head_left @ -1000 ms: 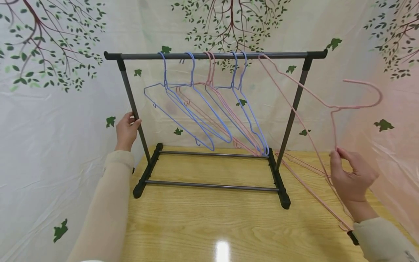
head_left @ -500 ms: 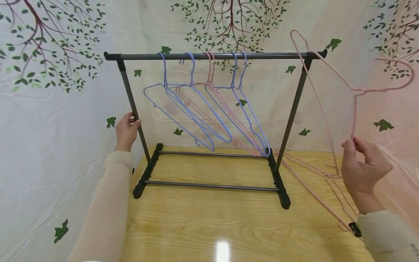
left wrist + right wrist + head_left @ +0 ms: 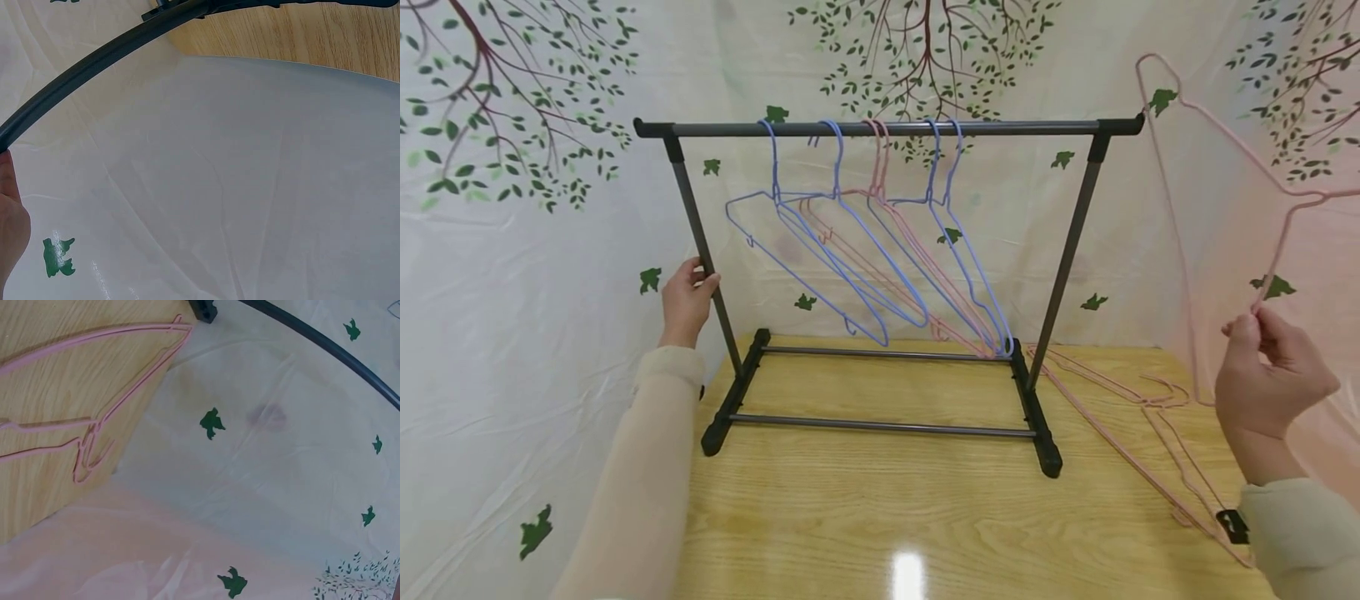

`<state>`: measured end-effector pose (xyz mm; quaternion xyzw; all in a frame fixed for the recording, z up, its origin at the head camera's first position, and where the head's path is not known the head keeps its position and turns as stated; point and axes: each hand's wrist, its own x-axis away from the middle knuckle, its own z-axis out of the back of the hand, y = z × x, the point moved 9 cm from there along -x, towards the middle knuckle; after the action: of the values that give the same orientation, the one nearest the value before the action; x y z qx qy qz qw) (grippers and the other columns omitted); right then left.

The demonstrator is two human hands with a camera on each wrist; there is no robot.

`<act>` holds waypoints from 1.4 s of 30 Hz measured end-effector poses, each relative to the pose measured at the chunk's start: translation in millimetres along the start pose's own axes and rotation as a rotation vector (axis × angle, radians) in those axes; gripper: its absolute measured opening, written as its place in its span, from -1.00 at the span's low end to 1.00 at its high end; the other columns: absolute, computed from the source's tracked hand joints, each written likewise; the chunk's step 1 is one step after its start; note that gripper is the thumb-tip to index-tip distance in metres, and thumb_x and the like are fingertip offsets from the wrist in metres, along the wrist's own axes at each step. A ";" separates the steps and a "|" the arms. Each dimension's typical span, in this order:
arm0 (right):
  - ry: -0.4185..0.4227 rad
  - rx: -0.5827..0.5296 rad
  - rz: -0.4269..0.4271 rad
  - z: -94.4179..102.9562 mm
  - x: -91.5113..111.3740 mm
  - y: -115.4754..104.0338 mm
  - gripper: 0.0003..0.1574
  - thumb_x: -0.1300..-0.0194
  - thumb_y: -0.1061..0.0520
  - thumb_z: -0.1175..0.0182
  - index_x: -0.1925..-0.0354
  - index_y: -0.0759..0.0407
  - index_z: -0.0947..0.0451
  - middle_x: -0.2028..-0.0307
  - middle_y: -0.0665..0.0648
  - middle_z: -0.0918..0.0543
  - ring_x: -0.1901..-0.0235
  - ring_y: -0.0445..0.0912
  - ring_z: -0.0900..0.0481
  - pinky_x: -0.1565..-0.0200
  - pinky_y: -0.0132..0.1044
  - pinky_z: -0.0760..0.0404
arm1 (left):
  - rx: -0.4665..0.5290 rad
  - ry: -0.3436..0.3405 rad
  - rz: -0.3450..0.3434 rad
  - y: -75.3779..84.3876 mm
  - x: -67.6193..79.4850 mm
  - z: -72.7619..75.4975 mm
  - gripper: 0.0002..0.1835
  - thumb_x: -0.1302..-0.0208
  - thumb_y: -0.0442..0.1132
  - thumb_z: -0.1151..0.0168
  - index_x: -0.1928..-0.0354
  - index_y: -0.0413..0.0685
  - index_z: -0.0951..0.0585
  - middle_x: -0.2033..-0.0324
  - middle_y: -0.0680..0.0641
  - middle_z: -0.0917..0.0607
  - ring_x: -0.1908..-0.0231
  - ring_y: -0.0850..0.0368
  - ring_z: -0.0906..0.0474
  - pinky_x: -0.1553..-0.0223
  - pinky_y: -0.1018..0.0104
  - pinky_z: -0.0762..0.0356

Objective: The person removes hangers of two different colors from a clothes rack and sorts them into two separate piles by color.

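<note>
At the left, my left hand grips the left post of a dark metal clothes rack; the left wrist view shows part of that hand against the post. My right hand, to the right of the rack, pinches a pink wire clothes hanger by its lower wire between thumb and fingers. This hanger is raised and tilted, its hook cut off by the frame's right edge. Blue hangers and two pink hangers hang from the rack's bar.
More pink hangers lie on the wooden table right of the rack, partly under my right arm; the right wrist view shows these hangers too. A printed cloth backdrop encloses the table.
My right hand has moved right and slightly up, carrying the pink hanger away from the rack's bar and beyond its right end. The left hand keeps its hold on the post.
</note>
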<state>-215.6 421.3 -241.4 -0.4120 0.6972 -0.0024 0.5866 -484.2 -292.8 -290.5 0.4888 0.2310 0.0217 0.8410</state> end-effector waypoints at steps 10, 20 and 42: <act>-0.090 0.193 -0.071 15.8 4.8 13.2 -0.76 -0.32 0.23 -0.21 0.20 0.39 -0.74 0.45 -0.42 -0.58 0.45 -0.57 -0.49 0.26 -0.67 -0.44 | 0.015 -0.008 0.019 0.6 1.0 0.0 -0.50 -0.51 -0.20 -0.07 -0.41 -0.13 -0.36 -0.17 -0.31 -0.57 -0.17 -0.20 -0.52 -0.17 -0.04 -0.44; -0.497 0.383 -0.098 29.6 45.4 73.6 -0.72 -0.27 0.21 -0.27 0.16 0.42 -0.72 0.42 -0.72 -0.43 0.49 -0.76 -0.36 0.34 -0.81 -0.31 | 0.002 -0.012 0.013 -0.1 -0.7 -0.2 -0.50 -0.50 -0.22 -0.08 -0.42 -0.14 -0.35 -0.18 -0.31 -0.56 -0.18 -0.21 -0.52 -0.18 -0.06 -0.43; -1.152 0.494 -0.388 42.8 142.2 145.0 -0.47 -0.49 -0.02 -0.12 -0.05 0.46 -0.59 0.32 0.22 -0.77 0.44 -0.57 -0.46 0.43 -0.57 -0.46 | 0.015 -0.006 -0.004 0.1 -3.3 -2.3 -0.52 -0.50 -0.23 -0.08 -0.39 -0.15 -0.37 -0.17 -0.31 -0.57 -0.17 -0.20 -0.53 -0.17 -0.04 -0.44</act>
<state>-259.5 455.5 -441.3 -0.3188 0.1632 -0.0472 0.9325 -488.1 -291.7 -290.1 0.4945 0.2298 0.0170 0.8381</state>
